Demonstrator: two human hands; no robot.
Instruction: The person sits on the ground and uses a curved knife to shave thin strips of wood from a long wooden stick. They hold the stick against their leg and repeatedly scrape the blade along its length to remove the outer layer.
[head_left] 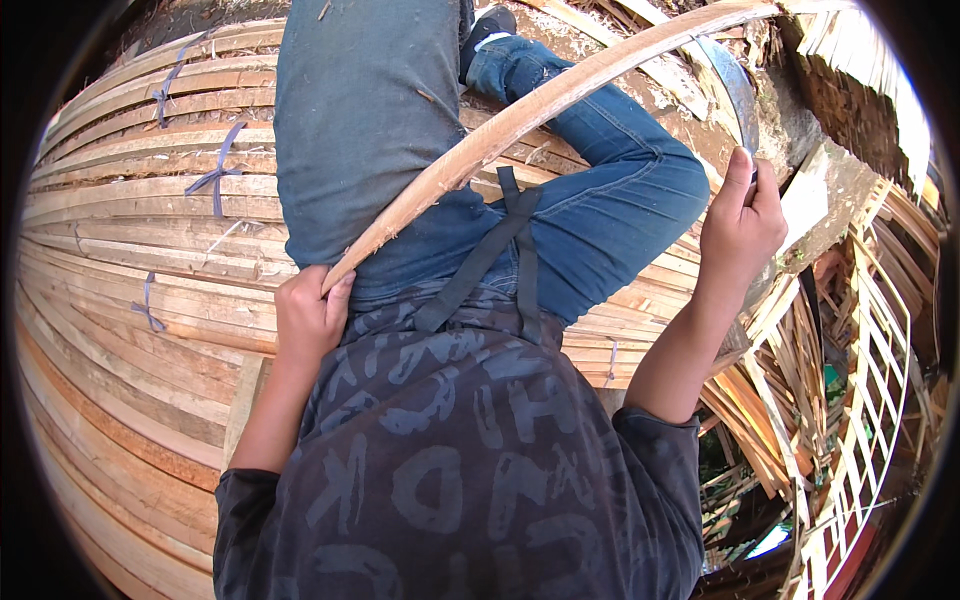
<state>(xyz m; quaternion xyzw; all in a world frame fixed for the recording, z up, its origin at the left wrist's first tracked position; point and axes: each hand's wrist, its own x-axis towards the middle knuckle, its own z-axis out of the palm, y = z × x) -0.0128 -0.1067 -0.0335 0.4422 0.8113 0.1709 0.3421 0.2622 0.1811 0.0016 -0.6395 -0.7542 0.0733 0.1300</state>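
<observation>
I see a pale, rough-edged wood strip (520, 115) arcing 9 to 1 o'clock, left hand (310, 312) pinching its near end, right hand (742, 215) curled round a curved knife (737, 92) at 2, grey lettering across the dark shirt (400, 545) at 6.

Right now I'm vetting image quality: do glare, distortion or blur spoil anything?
In the head view, planks bow near the rim and corners are black; glare whitens pale pieces upper right; left hand, right hand, wooden strip and curved blade look fairly sharp.
</observation>
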